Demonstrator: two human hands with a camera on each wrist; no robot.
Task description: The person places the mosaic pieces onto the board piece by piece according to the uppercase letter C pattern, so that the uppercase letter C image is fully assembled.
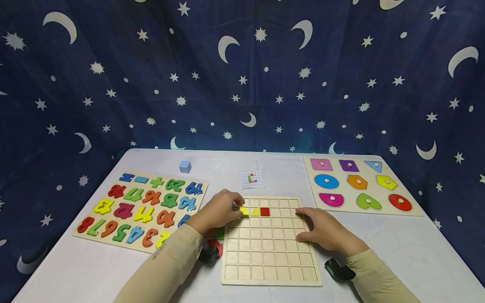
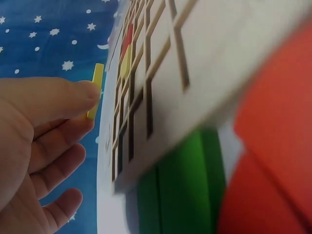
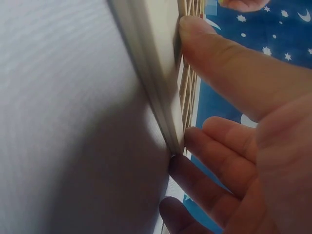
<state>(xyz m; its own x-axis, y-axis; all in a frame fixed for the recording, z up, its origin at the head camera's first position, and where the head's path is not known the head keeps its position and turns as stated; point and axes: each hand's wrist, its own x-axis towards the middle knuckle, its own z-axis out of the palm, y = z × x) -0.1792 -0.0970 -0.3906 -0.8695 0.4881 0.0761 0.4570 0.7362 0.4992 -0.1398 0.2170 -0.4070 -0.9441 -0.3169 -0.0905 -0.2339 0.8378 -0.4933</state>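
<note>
A wooden grid board (image 1: 270, 252) lies in the middle of the white table. In its second row sit a yellow piece (image 1: 255, 211) and a red square (image 1: 265, 211). My left hand (image 1: 236, 207) pinches another yellow piece (image 1: 243, 210) at the left end of that row. In the left wrist view this yellow piece (image 2: 96, 90) stands on edge between my thumb and fingers, just beside the board (image 2: 209, 63). My right hand (image 1: 303, 223) rests on the board's right side. There, my thumb (image 3: 219, 63) presses on the grid face and my fingers (image 3: 214, 141) touch the board's edge (image 3: 156, 97).
A number puzzle board (image 1: 140, 210) lies at the left and a shape puzzle board (image 1: 360, 185) at the right. A blue cube (image 1: 185, 166) and a small pattern card (image 1: 252, 179) sit behind the grid. Loose green (image 1: 219, 233) and red (image 1: 217, 248) pieces lie under my left forearm.
</note>
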